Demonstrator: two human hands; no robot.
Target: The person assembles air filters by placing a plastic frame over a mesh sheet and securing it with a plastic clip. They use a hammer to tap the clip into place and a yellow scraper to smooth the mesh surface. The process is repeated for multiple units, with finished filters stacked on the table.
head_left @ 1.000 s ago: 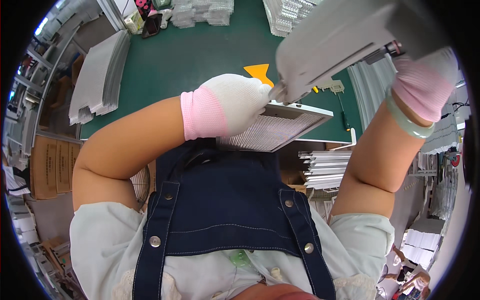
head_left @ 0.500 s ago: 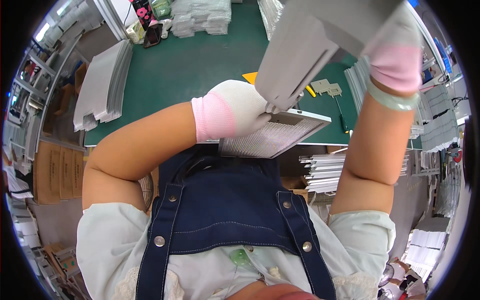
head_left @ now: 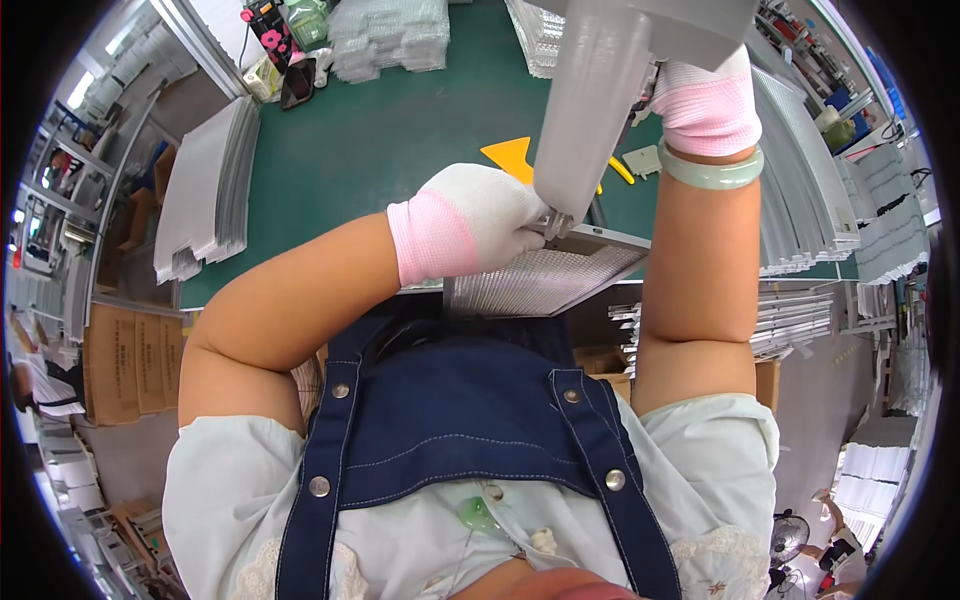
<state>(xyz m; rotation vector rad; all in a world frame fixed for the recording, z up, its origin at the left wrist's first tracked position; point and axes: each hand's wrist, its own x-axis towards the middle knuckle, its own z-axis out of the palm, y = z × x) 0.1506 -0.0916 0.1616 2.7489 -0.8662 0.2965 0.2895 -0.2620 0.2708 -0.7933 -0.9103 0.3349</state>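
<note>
My left hand (head_left: 490,215), in a white glove with a pink cuff, is closed on the edge of a framed metal mesh panel (head_left: 545,280). The panel is tilted over the bench's front edge. A bulky grey tool (head_left: 590,110), rivet-gun-like, stands with its narrow metal nose at the panel's frame, beside my left fingertips. My right hand (head_left: 705,95), gloved alike, is closed at the tool's far right side; its fingers are mostly hidden behind the grey body. Close to the tool lie an orange-yellow scraper (head_left: 508,157) and a yellow-handled item (head_left: 621,170).
Stacked flat metal panels stand at the left (head_left: 215,180) and right (head_left: 800,180) of the green bench (head_left: 370,140). Bubble-wrapped stacks (head_left: 388,35) and a phone (head_left: 298,82) lie at the back. Metal strips (head_left: 790,320) are shelved below.
My right hand has moved left, and the grey tool has swung more upright with its nose staying at the frame. My left hand still holds the panel, almost unmoved.
</note>
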